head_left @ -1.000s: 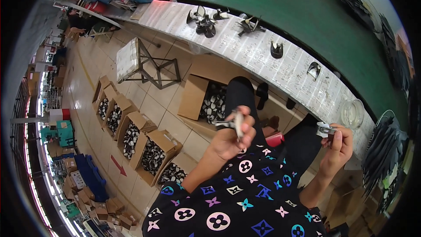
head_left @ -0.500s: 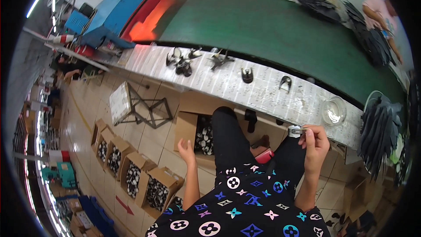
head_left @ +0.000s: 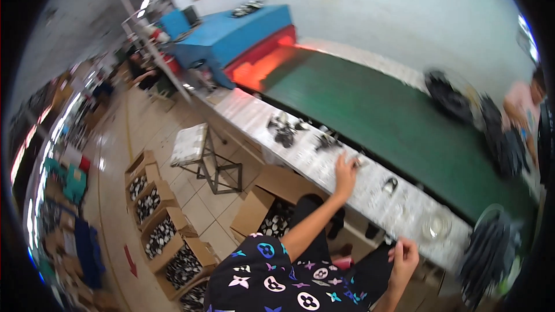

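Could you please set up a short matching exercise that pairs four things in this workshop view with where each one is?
Things:
1. left hand
2. right hand
3. stool
4. open cardboard boxes

Places:
A. on the tiled floor at the left, in a row, filled with small dark and light parts
B. standing on the floor in front of the silvery ledge
C. stretched out onto the silvery ledge beside the green belt
D. held low, fingers curled, below the near edge of the ledge

Pairs: 1-C, 2-D, 3-B, 4-A

Speckled bench (head_left: 248, 117): dark small parts (head_left: 284, 133), seemingly glass dish (head_left: 436, 226).
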A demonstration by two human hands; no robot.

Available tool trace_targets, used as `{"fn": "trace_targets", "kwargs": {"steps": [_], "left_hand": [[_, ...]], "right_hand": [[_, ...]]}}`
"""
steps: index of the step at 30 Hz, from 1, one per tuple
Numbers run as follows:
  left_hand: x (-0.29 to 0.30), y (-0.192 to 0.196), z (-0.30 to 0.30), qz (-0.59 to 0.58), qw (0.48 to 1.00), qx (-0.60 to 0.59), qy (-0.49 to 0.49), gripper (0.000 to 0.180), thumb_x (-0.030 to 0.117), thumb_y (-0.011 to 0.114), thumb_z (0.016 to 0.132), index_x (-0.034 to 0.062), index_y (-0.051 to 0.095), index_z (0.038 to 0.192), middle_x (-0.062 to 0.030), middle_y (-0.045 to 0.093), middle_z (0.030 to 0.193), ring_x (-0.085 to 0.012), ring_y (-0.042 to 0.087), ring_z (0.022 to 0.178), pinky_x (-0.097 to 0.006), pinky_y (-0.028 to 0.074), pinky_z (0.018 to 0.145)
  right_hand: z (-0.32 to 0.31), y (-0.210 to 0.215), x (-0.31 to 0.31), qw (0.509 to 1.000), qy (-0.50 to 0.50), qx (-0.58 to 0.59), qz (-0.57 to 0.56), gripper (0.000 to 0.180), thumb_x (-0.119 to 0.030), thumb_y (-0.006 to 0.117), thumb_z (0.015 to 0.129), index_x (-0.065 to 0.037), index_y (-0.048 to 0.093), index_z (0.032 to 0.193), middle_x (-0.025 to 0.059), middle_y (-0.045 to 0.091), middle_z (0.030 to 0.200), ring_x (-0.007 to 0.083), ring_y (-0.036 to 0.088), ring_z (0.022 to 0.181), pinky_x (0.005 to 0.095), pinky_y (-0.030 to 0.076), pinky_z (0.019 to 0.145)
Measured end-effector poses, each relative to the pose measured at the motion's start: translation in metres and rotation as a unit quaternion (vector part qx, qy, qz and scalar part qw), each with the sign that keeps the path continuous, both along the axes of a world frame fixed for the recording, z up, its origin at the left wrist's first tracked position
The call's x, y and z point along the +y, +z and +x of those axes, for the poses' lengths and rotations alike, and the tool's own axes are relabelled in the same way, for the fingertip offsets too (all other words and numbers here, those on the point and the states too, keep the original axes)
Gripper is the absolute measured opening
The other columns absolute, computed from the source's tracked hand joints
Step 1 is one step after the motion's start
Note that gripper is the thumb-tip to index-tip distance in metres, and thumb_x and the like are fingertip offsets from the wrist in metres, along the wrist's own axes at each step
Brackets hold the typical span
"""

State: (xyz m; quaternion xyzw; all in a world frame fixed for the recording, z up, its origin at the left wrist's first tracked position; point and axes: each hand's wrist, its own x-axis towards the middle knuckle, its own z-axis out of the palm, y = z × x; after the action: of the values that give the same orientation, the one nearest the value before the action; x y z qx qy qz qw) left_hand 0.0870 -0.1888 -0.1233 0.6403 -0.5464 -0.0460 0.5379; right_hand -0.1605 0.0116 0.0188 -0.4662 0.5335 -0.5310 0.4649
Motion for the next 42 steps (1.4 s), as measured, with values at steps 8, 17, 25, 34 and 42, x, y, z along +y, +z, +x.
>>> {"fn": "trace_targets", "kwargs": {"steps": [8, 17, 25, 34, 42], "left_hand": [[0.134, 0.058, -0.006, 0.085, 0.832, 0.508, -0.207, 0.024, 0.000, 0.062, 0.087, -0.0009, 0.057, 0.111, -0.0092, 0.062, 0.093, -0.0198, 0.066, 0.085, -0.028, 0.056, 0.074], [0.189, 0.080, -0.005, 0.245, 0.699, 0.619, -0.261, 0.018, 0.008, 0.059, 0.093, -0.0003, 0.059, 0.110, -0.0018, 0.062, 0.098, -0.0108, 0.061, 0.085, -0.029, 0.057, 0.077], [0.192, 0.114, -0.014, 0.251, 0.700, 0.598, -0.300, 0.022, 0.010, 0.064, 0.091, 0.0000, 0.062, 0.110, -0.0017, 0.064, 0.092, -0.0071, 0.057, 0.077, -0.022, 0.049, 0.062], [0.198, 0.127, -0.022, 0.275, 0.711, 0.560, -0.324, 0.020, 0.010, 0.061, 0.092, -0.0021, 0.062, 0.108, -0.0051, 0.065, 0.095, -0.0088, 0.059, 0.077, -0.023, 0.050, 0.059], [0.201, 0.123, -0.023, 0.284, 0.706, 0.564, -0.321, 0.020, 0.012, 0.059, 0.094, -0.0023, 0.061, 0.109, -0.0056, 0.065, 0.094, -0.0091, 0.059, 0.077, -0.022, 0.049, 0.058]], "right_hand": [[-0.011, -0.036, -0.007, 0.981, 0.057, -0.165, 0.082, 0.012, -0.014, 0.059, 0.093, -0.005, 0.052, 0.088, 0.0026, 0.052, 0.070, 0.0108, 0.053, 0.059, 0.0223, 0.040, 0.049], [0.010, -0.014, -0.021, 0.980, 0.156, -0.112, 0.055, 0.011, -0.010, 0.061, 0.091, 0.000, 0.057, 0.093, 0.0074, 0.063, 0.081, 0.0119, 0.059, 0.069, 0.0247, 0.048, 0.066], [0.038, 0.019, -0.009, 0.995, 0.052, 0.029, -0.081, 0.008, 0.002, 0.064, 0.086, 0.004, 0.058, 0.090, 0.0140, 0.066, 0.103, 0.0111, 0.063, 0.075, 0.0231, 0.052, 0.067], [0.046, 0.034, 0.000, 0.952, 0.075, 0.231, -0.187, 0.014, 0.002, 0.069, 0.079, 0.002, 0.059, 0.088, 0.0139, 0.066, 0.096, 0.0123, 0.059, 0.056, 0.0229, 0.049, 0.050], [0.047, 0.028, -0.001, 0.964, 0.086, 0.209, -0.138, 0.012, 0.001, 0.069, 0.081, 0.002, 0.060, 0.088, 0.0125, 0.067, 0.096, 0.0094, 0.059, 0.058, 0.0210, 0.047, 0.051]]}}
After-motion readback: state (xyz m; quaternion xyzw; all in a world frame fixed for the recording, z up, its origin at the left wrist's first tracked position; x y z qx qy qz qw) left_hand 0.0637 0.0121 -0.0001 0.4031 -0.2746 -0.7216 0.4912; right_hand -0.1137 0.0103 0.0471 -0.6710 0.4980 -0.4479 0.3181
